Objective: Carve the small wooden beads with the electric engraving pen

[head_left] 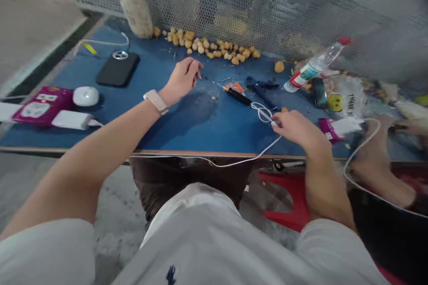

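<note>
My right hand (294, 129) is closed in a pinch on a white cable (264, 113) near the table's front edge. Loops of this cable lie by the end of a black-handled tool (239, 96) with a thin metal tip, like a soldering iron. My left hand (183, 79) hovers over the table left of that tip, fingers bent and somewhat apart, with nothing clearly in them. Orange scraps (235, 86) lie beside the tool. Just beyond are dark-handled pliers (262, 84), partly overlapping other dark tools.
Many small tan balls (200, 46) line the mesh screen (214, 4). A phone (118, 69), white case (86, 96) and purple power strip (43, 109) lie left. A bottle (312, 69) leans right. Another person's arm (377, 164) rests at the right.
</note>
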Action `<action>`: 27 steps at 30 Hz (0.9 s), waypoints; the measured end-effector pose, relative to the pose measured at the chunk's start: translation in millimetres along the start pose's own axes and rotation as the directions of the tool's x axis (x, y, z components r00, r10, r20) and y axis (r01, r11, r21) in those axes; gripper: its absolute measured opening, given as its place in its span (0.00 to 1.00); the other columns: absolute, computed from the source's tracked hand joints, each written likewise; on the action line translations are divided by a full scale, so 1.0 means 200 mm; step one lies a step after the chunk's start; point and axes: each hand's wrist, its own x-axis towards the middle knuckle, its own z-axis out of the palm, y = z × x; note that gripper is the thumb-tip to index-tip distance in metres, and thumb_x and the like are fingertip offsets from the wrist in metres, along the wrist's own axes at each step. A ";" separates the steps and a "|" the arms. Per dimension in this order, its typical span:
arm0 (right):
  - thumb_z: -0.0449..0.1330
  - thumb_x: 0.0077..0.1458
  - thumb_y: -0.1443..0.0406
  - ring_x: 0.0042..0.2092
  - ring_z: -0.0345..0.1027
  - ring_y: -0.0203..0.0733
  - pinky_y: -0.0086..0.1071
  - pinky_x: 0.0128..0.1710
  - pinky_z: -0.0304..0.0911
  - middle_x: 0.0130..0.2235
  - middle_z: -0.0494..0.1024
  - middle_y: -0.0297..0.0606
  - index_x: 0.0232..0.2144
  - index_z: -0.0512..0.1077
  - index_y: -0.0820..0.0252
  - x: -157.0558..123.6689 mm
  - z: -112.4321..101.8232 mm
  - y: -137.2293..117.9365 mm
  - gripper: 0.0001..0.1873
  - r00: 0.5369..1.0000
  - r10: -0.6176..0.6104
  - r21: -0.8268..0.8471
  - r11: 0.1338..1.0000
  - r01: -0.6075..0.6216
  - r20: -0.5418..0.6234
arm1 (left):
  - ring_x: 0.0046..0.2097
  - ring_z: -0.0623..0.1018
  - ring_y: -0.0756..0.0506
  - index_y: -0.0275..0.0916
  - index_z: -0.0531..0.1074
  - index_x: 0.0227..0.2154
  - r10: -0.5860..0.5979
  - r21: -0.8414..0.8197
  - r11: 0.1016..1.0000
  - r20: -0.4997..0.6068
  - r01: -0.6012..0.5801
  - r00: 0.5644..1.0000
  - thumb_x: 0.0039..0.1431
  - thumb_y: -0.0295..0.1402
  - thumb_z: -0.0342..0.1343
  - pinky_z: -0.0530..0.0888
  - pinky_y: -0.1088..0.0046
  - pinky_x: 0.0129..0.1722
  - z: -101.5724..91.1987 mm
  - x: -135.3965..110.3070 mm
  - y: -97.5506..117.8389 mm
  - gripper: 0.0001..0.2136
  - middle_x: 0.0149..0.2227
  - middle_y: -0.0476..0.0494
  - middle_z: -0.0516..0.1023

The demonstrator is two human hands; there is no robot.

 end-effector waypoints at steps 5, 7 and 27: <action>0.77 0.77 0.59 0.53 0.95 0.69 0.53 0.56 0.85 0.51 0.98 0.53 0.54 0.95 0.57 0.07 -0.08 0.05 0.11 0.993 0.088 0.127 0.989 -0.077 -0.078 | 0.36 0.70 0.46 0.50 0.77 0.49 -0.076 0.034 0.996 -0.018 0.077 0.997 0.94 0.54 0.54 0.79 0.60 0.38 -0.02 0.06 -0.07 0.18 0.39 0.47 0.79; 0.73 0.81 0.57 0.55 0.94 0.68 0.55 0.61 0.84 0.54 0.97 0.54 0.60 0.94 0.57 0.15 -0.14 -0.05 0.15 0.976 0.046 0.197 0.980 -0.003 -0.213 | 0.40 0.74 0.45 0.48 0.78 0.50 -0.101 0.060 0.993 -0.010 0.101 0.995 0.94 0.49 0.57 0.84 0.57 0.47 -0.03 0.08 -0.10 0.13 0.40 0.46 0.80; 0.52 0.94 0.49 0.63 0.89 0.68 0.62 0.68 0.82 0.60 0.89 0.54 0.78 0.70 0.53 0.76 0.01 -0.43 0.25 0.884 -0.054 0.521 0.791 0.322 -0.465 | 0.54 0.93 0.37 0.44 0.81 0.64 0.197 0.066 0.978 -0.003 -0.196 0.980 0.80 0.40 0.71 0.93 0.48 0.63 -0.04 0.09 -0.27 0.16 0.58 0.32 0.92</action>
